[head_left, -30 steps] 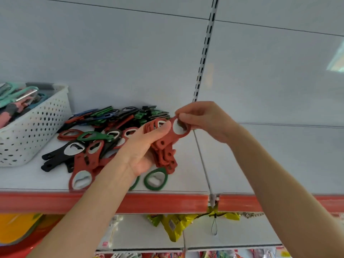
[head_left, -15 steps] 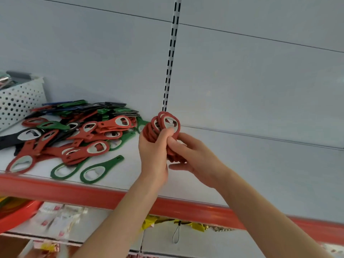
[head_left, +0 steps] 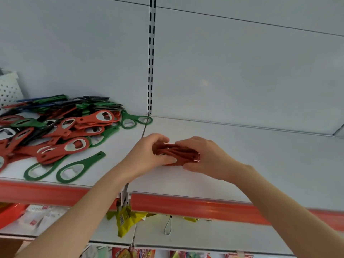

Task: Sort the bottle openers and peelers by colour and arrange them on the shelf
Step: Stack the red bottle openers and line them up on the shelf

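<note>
Left hand [head_left: 149, 153] and right hand [head_left: 206, 157] grip the red openers [head_left: 176, 153] from either end, fingers curled round the bundle. Half a second ago it stood upright in the air; now it lies flat, low on the shelf [head_left: 251, 164], right of the seam, apart from the mixed pile [head_left: 65, 131]

I read the red bottle openers [head_left: 176, 155] as matt plastic; those in the pile [head_left: 63, 131] show dull metal inserts. The shelf [head_left: 260, 161] looks smooth, faintly glossy white; its red edge strip [head_left: 186, 204] shiny plastic; the perforated basket [head_left: 8, 90] matt plastic.
</note>
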A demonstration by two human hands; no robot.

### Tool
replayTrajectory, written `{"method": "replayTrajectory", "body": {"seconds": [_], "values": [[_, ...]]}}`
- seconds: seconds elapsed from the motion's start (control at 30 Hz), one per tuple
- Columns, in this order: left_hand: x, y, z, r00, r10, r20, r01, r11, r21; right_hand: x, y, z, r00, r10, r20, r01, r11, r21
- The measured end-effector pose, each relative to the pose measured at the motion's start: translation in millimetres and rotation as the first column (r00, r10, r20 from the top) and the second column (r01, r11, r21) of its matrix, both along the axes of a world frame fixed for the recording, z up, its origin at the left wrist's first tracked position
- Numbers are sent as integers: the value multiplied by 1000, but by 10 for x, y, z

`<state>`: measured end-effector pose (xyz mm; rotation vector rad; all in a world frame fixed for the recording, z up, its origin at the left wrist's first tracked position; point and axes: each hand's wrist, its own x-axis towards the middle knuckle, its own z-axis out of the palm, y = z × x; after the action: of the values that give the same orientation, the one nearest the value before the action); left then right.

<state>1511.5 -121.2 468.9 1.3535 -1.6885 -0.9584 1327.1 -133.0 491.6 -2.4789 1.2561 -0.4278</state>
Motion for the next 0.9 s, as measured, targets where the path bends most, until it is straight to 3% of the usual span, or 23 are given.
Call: {"method": "replayTrajectory", "body": {"seconds": [0.13, 0.3, 0.53, 0.9], "values": [[-116, 29, -82, 990, 21, 141, -4, 993, -120, -127, 57, -189, 969, -197, 148, 180, 976, 121], [-308, 22, -158, 994, 45, 96, -36, 995, -95, -103, 123, -291, 898, -358, 257, 252, 895, 369], [-377, 29, -199, 993, 95, 73, -86, 989, -122, 32, 106, -377, 797, -416, 439, 279, 897, 343], [-426, 58, -203, 971, 69, 230, -46, 993, -106, -36, 100, -403, 797, -411, 443, 275, 900, 339]]}}
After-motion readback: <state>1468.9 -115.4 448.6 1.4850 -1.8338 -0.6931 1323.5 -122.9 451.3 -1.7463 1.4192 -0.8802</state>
